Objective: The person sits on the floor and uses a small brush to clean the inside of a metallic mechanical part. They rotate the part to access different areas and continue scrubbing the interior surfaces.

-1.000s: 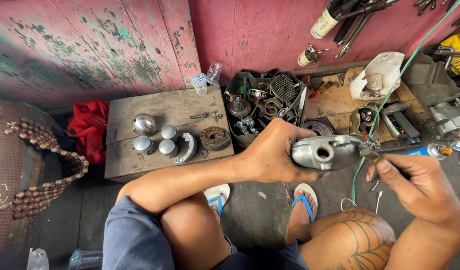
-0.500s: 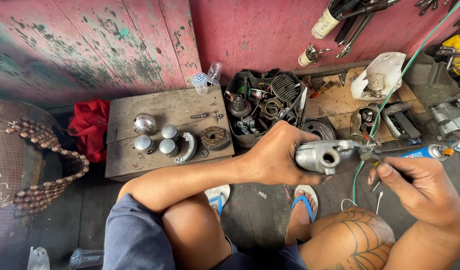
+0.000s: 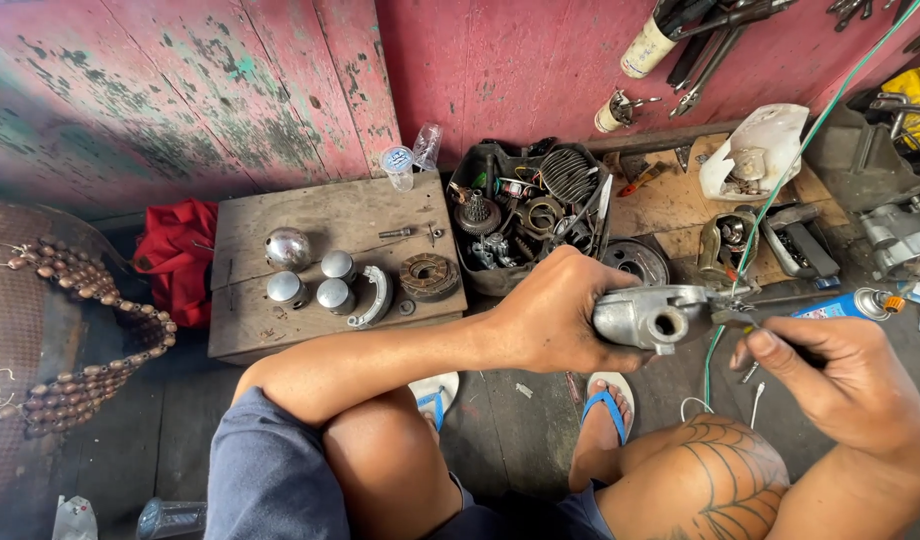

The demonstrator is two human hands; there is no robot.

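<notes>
slightly lowered, left hand (image 3: 560, 315) grips the grey metal housing (image 3: 652, 315); right hand (image 3: 840, 385) pinches a thin tool (image 3: 745, 322).

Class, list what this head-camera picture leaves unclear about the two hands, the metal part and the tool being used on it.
- The tool: the right hand wraps its handle; only the tip at the grey metal housing shows.
- The housing's far side is covered by the left hand.
- Where the green wire ends is unclear: it leaves by the top edge and is too thin to trace at the housing.
- The contents of the black parts tray are too jumbled to tell apart.
</notes>
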